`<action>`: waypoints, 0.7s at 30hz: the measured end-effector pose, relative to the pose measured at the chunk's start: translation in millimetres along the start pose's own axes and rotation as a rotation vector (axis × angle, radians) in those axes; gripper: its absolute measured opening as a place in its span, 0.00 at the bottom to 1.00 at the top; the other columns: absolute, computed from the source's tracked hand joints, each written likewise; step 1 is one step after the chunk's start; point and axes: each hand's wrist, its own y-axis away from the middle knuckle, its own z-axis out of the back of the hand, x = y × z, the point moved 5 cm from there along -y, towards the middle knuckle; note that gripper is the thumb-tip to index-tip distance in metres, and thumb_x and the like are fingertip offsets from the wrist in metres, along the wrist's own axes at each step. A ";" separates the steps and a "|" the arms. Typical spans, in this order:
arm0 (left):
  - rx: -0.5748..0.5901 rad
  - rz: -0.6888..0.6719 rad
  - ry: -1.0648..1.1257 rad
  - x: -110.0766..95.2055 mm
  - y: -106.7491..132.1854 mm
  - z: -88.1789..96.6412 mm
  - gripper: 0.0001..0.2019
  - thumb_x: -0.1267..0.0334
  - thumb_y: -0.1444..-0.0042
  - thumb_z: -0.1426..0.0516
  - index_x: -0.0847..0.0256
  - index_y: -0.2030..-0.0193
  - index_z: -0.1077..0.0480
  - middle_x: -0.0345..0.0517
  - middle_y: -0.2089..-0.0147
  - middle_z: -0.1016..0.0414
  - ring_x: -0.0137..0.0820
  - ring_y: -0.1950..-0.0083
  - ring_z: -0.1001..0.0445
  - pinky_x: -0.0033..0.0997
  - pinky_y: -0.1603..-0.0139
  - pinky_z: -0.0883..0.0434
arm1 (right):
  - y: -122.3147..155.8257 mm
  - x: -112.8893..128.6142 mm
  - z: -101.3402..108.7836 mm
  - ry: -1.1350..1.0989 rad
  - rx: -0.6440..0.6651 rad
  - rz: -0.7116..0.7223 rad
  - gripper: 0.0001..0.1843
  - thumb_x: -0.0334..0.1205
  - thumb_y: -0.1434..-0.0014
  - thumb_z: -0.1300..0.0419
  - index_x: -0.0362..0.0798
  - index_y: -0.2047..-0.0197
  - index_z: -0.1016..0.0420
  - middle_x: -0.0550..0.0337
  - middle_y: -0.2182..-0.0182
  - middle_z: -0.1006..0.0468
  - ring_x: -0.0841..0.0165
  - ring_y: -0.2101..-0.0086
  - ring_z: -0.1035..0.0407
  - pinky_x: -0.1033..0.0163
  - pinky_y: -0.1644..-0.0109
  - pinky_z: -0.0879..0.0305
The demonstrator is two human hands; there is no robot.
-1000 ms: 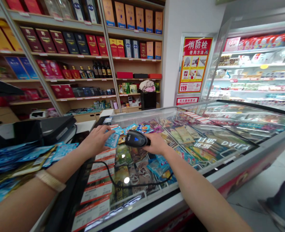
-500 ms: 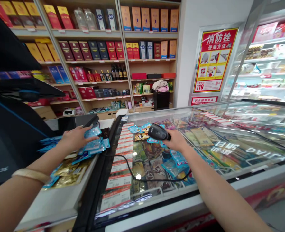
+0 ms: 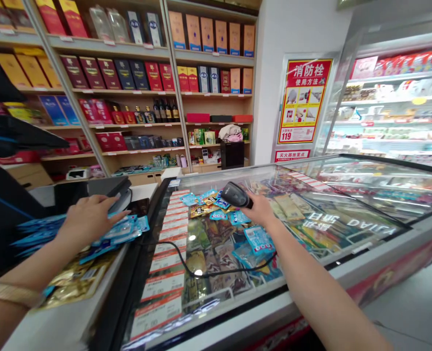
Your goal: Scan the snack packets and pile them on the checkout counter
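My right hand [image 3: 262, 209] is wrapped round the handle of a black barcode scanner [image 3: 235, 194], held over the glass top of a freezer. Its black cable [image 3: 216, 274] loops across the glass. Small blue packets [image 3: 259, 239] and a gold packet [image 3: 202, 210] lie on the glass under and beside the scanner. At the left, my left hand [image 3: 88, 219] is over a pile of blue packets [image 3: 128, 230] on the counter, its fingers stretched and apart. Whether the fingertips touch the packets I cannot tell. Gold packets [image 3: 79, 285] lie nearer me, partly under the blue ones.
The freezer [image 3: 351, 253] has orange-and-white price labels [image 3: 157, 307] along its left side. A black monitor [image 3: 4, 214] stands at the far left beside the white counter [image 3: 69, 326]. Shelves [image 3: 135, 92] of boxes and bottles line the back; a lit fridge [image 3: 395, 102] is at right.
My view has turned, so the scene sits further left. My left hand has drawn back from the front packets towards the rear of the pile. The right hand keeps the scanner over the glass.
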 end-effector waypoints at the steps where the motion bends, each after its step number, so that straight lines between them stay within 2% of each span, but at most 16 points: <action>1: -0.027 -0.039 0.031 -14.1 -2.1 0.9 0.32 0.45 0.42 0.56 0.71 0.43 0.32 0.66 0.44 0.31 0.55 0.42 0.34 0.55 0.44 0.36 | -0.1 0.0 1.3 -0.005 -0.008 -0.001 0.18 0.49 0.49 0.37 0.50 0.56 0.23 0.54 0.64 0.18 0.59 0.63 0.25 0.64 0.63 0.37; 3: -0.058 -0.137 0.122 -47.0 -7.2 -4.5 0.30 0.47 0.42 0.54 0.70 0.44 0.32 0.62 0.44 0.30 0.48 0.43 0.32 0.47 0.41 0.37 | -0.2 -0.4 3.5 -0.017 -0.025 -0.004 0.19 0.49 0.49 0.37 0.50 0.55 0.23 0.54 0.64 0.18 0.59 0.62 0.25 0.63 0.62 0.37; 6: -0.011 -0.277 0.278 -100.8 -14.3 -28.7 0.27 0.48 0.45 0.50 0.65 0.45 0.32 0.57 0.43 0.29 0.43 0.42 0.30 0.39 0.40 0.36 | -0.5 -2.8 2.9 -0.017 -0.032 -0.013 0.17 0.46 0.49 0.37 0.51 0.55 0.23 0.55 0.63 0.18 0.59 0.61 0.25 0.64 0.62 0.37; 9: 0.086 -0.314 0.348 -146.8 -18.3 -58.4 0.27 0.50 0.45 0.48 0.64 0.42 0.34 0.58 0.40 0.30 0.43 0.41 0.31 0.39 0.41 0.35 | -1.3 -6.2 -1.8 0.003 -0.021 -0.019 0.14 0.45 0.48 0.38 0.50 0.58 0.23 0.55 0.64 0.19 0.60 0.62 0.25 0.64 0.62 0.37; 11: 0.176 -0.300 0.327 -169.1 -19.1 -75.5 0.27 0.53 0.44 0.48 0.66 0.41 0.35 0.60 0.43 0.28 0.43 0.43 0.29 0.39 0.43 0.34 | -1.9 -7.7 -5.3 0.011 -0.011 -0.017 0.15 0.45 0.49 0.37 0.50 0.58 0.23 0.56 0.64 0.19 0.61 0.62 0.25 0.64 0.61 0.37; 15: 0.282 -0.263 0.248 -191.2 -18.6 -92.5 0.24 0.59 0.42 0.50 0.68 0.40 0.38 0.63 0.49 0.24 0.43 0.50 0.24 0.38 0.50 0.31 | -2.5 -6.9 -9.8 -0.005 0.009 0.008 0.18 0.43 0.50 0.37 0.52 0.54 0.24 0.57 0.61 0.19 0.60 0.60 0.26 0.64 0.60 0.37; 17: 0.280 -0.264 0.206 -194.3 -17.0 -91.8 0.23 0.60 0.41 0.52 0.68 0.40 0.38 0.65 0.51 0.24 0.44 0.52 0.24 0.39 0.53 0.30 | -2.3 -5.7 -10.5 -0.007 0.013 0.020 0.18 0.43 0.50 0.37 0.53 0.54 0.24 0.57 0.62 0.18 0.60 0.60 0.25 0.64 0.61 0.37; 21: 0.296 -0.318 0.081 -194.6 -5.8 -81.4 0.18 0.65 0.42 0.52 0.66 0.48 0.30 0.64 0.56 0.22 0.45 0.54 0.23 0.41 0.55 0.30 | -1.3 -4.9 -11.1 -0.002 0.013 0.015 0.16 0.45 0.48 0.38 0.53 0.55 0.23 0.57 0.63 0.18 0.60 0.61 0.25 0.64 0.61 0.37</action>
